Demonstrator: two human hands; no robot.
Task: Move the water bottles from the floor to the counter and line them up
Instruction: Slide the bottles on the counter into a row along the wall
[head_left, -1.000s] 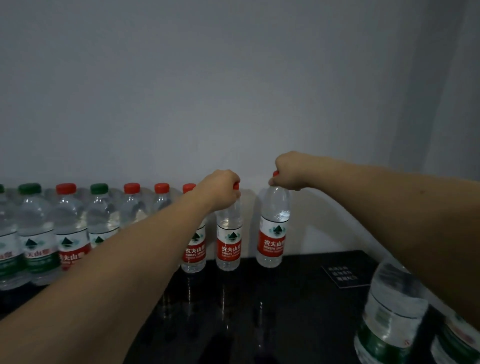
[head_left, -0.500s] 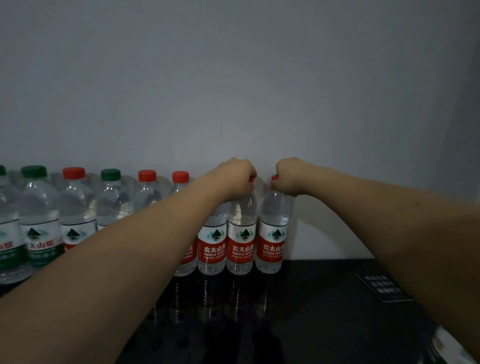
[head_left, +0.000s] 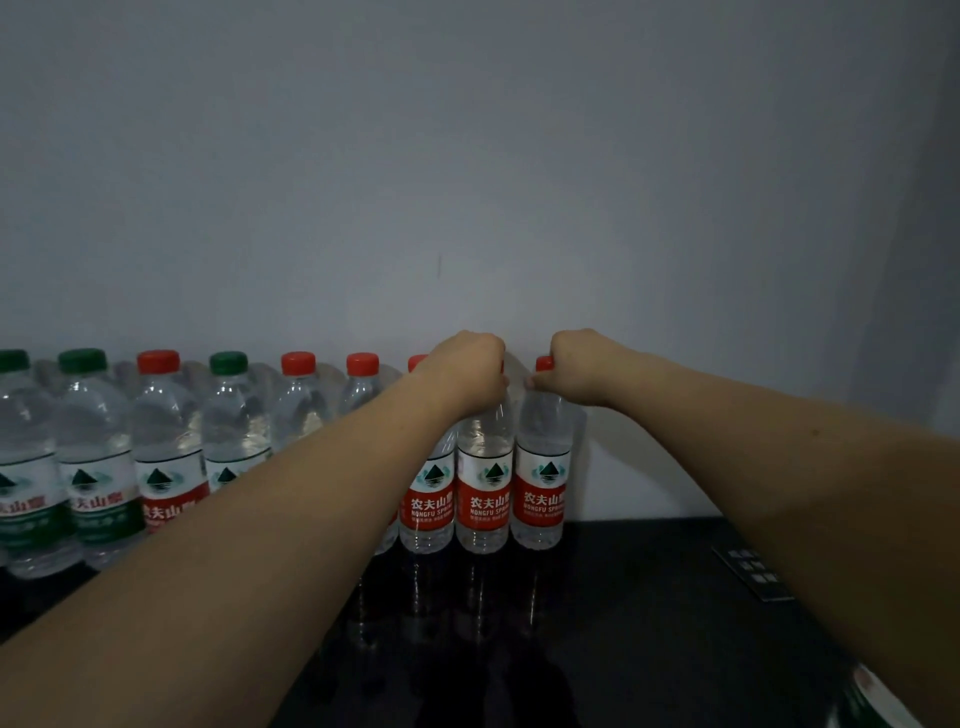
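A row of clear water bottles with red or green caps and labels stands upright on the dark glossy counter (head_left: 649, 597) against the wall. My left hand (head_left: 465, 366) grips the cap of the second bottle from the right (head_left: 483, 499). My right hand (head_left: 579, 366) grips the red cap of the rightmost bottle (head_left: 540, 493). Both bottles rest on the counter, side by side and touching the bottle to their left (head_left: 427, 504). Further left stand several more, among them a green-labelled bottle (head_left: 96, 467). My left forearm hides the lower parts of the middle bottles.
A plain grey wall (head_left: 467, 182) rises right behind the row. A small dark card with pale print (head_left: 753, 571) lies on the counter at the right. Part of a green-labelled bottle (head_left: 872, 701) shows at the bottom right corner.
Both hands have brought their two bottles leftwards until they stand tight against the row. The gap between them has closed.
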